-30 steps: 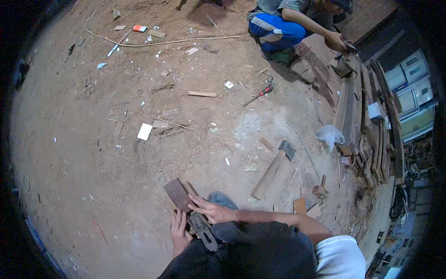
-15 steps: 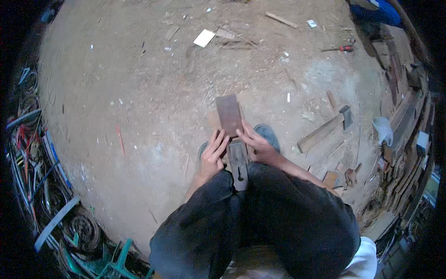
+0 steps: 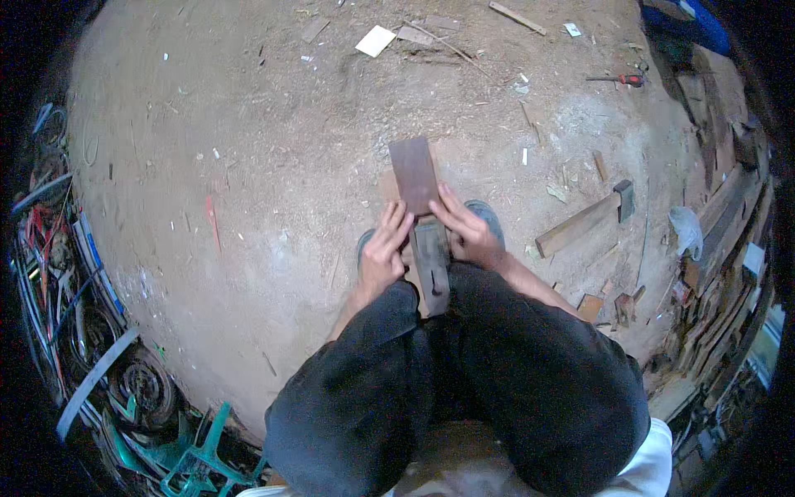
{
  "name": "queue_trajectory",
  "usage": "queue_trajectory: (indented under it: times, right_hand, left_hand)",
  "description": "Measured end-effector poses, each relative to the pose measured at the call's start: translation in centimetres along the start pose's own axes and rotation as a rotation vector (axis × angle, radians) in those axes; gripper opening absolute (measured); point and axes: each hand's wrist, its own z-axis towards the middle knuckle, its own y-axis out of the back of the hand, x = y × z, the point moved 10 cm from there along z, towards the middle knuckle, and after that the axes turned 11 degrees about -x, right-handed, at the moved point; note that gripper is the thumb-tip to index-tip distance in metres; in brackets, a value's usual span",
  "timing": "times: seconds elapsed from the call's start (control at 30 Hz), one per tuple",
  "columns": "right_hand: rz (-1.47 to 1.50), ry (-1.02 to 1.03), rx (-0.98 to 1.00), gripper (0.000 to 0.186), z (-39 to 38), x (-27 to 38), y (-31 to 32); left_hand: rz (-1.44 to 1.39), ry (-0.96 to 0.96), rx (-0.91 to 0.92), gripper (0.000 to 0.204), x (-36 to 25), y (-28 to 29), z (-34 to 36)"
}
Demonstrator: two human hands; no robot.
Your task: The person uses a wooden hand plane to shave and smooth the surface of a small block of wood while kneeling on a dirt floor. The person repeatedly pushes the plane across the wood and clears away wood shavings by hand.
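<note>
A dark brown rectangular wooden block [image 3: 412, 166], with a paler piece [image 3: 387, 187] partly behind it, sits at the upper end of a long metal-topped tool [image 3: 431, 257], perhaps a plane, between my knees. My left hand [image 3: 387, 242] grips from the left, fingertips pressed at the block's lower corner. My right hand [image 3: 467, 233] grips from the right, its fingers on the block's lower right edge. The undersides of both hands and the tool's lower end are partly hidden. My shoes show behind my hands.
Right of me lie a hatchet [image 3: 580, 220], a red-handled screwdriver [image 3: 629, 80], a plastic bag [image 3: 686, 228] and stacked planks [image 3: 720, 290]. Another person's blue-clad leg [image 3: 687, 25] is at the top right. A teal plastic frame [image 3: 199, 455] and tangled scrap [image 3: 58, 273] line the left side.
The view has swung right-to-left and down onto my lap, leaving the other person mostly out of frame. The block sits slightly higher in the picture than half a second ago, still in both hands.
</note>
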Motion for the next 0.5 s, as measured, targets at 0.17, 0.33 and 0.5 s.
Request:
queue_trajectory:
  times: [0.17, 0.33, 0.5]
  right_hand:
    - [0.007, -0.018, -0.046, 0.077, 0.7, -0.9, -0.1]
    - [0.026, -0.025, 0.024, 0.080, 0.9, 0.8, 0.4]
    - [0.014, -0.053, 0.043, 0.080, -2.0, 0.1, 0.1]
  left_hand:
    - [0.028, -0.007, 0.064, 0.073, 0.5, -0.2, 0.8]
    - [-0.028, 0.069, 0.032, 0.072, 0.2, 0.0, -1.0]
    - [-0.033, 0.046, 0.080, 0.076, -0.7, -0.7, -2.9]
